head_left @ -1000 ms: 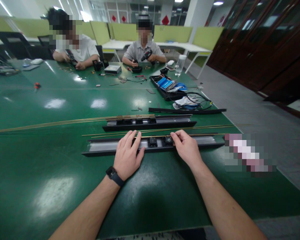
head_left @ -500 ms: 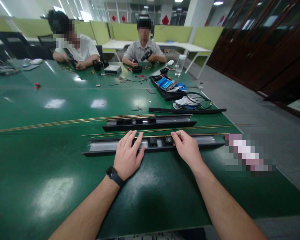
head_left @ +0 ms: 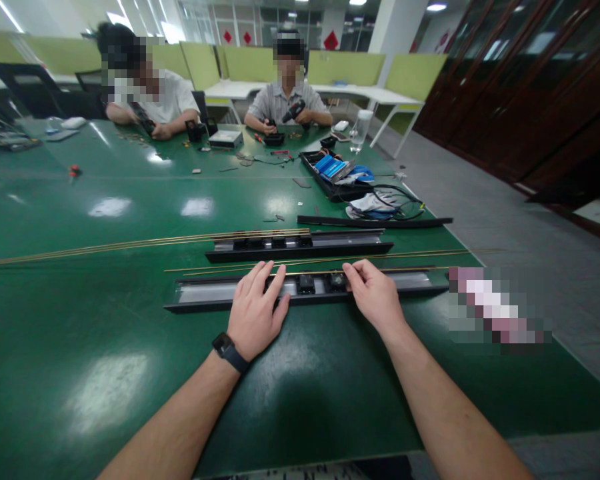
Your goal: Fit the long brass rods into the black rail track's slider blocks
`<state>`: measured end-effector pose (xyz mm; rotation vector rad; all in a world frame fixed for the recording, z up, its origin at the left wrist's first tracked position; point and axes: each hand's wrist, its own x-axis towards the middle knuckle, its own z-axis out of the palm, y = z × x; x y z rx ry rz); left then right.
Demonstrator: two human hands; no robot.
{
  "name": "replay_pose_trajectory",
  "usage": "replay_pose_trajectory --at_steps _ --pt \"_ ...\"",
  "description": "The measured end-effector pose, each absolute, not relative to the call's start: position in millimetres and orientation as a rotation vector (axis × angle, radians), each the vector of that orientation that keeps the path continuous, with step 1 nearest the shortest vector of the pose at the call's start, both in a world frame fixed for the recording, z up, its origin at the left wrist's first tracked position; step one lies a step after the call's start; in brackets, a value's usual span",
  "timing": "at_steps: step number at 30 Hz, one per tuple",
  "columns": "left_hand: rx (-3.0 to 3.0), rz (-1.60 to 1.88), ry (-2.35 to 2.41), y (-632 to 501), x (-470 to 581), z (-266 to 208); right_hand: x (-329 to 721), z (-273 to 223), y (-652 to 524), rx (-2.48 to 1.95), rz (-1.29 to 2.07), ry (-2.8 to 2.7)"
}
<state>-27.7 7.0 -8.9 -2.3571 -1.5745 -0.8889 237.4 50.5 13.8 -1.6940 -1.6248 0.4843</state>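
Fingers (head_left: 356, 279) of my right hand (head_left: 379, 300) look pinched on the rod (head_left: 314, 273), long axis 9-to-3 o'clock, right nearer. My left hand (head_left: 256, 310) lies fingers apart over the rail (head_left: 205, 293).

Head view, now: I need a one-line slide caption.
Left hand spread across the nearer black channel, right hand pinching a thin brass-coloured rod along its far edge.

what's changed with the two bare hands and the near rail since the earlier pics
Nothing visibly changed there: nothing was taken hold of or let go. The left hand stays spread over the near rail; the right hand stays pinched at a gold rod.
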Motion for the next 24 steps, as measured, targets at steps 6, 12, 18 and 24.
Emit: replay_pose_trajectory --at_steps 6,12,18,24 --pt "-2.352 -0.878 -1.564 6.9 -27.9 -8.6 236.4 15.6 49.4 -1.713 0.465 -1.621" --pt "-2.343 -0.875 -1.565 6.8 -27.4 -8.5 238.4 11.3 51.1 -1.687 0.486 -1.631" --pt "-2.354 -0.886 -1.575 6.5 -27.7 -8.8 237.9 12.0 51.0 -1.708 0.473 -1.608" --pt "-2.362 -0.902 -1.582 6.4 -27.9 -9.3 237.9 11.2 50.9 -1.687 0.498 -1.626"
